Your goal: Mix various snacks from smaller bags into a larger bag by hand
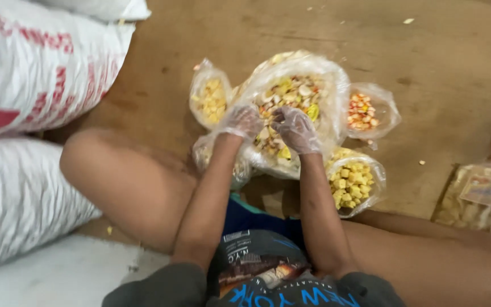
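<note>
Nearest the camera: a dark printed shirt (pixel 262 278) and two bare knees, the person seated on the floor (pixel 444 62) with legs spread to either side. Both forearms run forward between the knees.

Left hand (pixel 241 121) — covered by a thin clear disposable glove, fingers curled at the near left rim of a large clear plastic bag (pixel 328 85). Whether the fingers pinch the plastic or a piece of the contents cannot be told. Right hand (pixel 295 129) — likewise gloved, fingers bunched and bent down into the mouth of the same bag, resting on the contents; what it grips, if anything, is not discernible. The two hands sit just beside each other, not pressed together.

The large bag stands open on the floor directly ahead of the person, holding mixed snack pieces (pixel 291 94) in white, yellow and tan.

Around it, smaller clear bags: one of yellow puffed pieces (pixel 352 182) near the right forearm; one under the left forearm (pixel 203 152), contents unclear; one of pale yellow pieces (pixel 210 99) to the far left; one of red and orange pieces (pixel 362 112) to the far right.

Left edge: stacked white woven sacks (pixel 29 74) with red print. Right edge: sealed snack packets (pixel 481 199), partly out of view. Crumbs lie scattered on the brown floor beyond.
</note>
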